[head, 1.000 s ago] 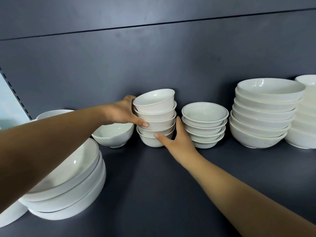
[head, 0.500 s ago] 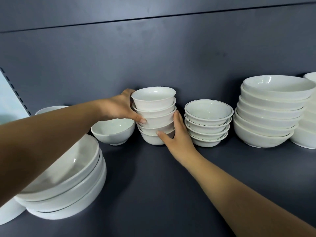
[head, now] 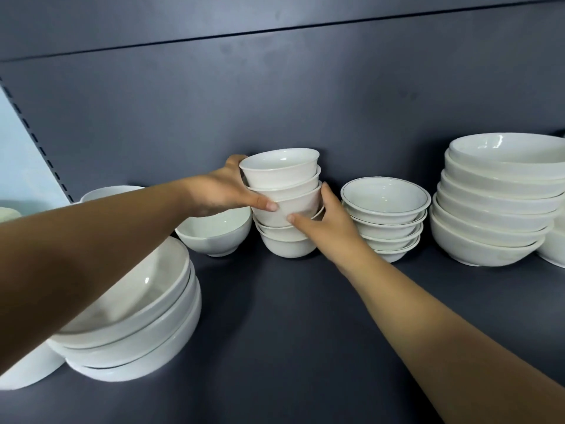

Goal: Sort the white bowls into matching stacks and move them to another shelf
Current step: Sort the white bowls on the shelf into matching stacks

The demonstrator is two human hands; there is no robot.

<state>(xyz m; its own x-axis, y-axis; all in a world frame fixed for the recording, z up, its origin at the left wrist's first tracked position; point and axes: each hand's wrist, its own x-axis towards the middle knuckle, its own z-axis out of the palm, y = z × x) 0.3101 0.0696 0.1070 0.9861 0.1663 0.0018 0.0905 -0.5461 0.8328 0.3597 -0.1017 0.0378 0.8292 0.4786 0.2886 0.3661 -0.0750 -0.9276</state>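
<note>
Stacked small white bowls (head: 281, 175), upper three seemingly lifted, tilted.

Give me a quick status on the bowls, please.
Left hand, right hand grip small bowl stack. Upper bowls tilted. Rimmed stack close beside.

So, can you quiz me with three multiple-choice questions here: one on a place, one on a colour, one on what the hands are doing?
1. Where is the lone bowl?
A. on top of the small stack.
B. just left of that stack.
C. held in a hand.
2. What colour is the shelf?
A. red.
B. yellow.
C. dark blue-grey.
3. What are the hands doing?
A. both hold the small stack.
B. both hang free.
C. one holds a spoon.
Answers: 1 B, it stands on the shelf beside that stack; 2 C, floor and back wall share that shade; 3 A, the left hand and right hand grip its sides.
</note>
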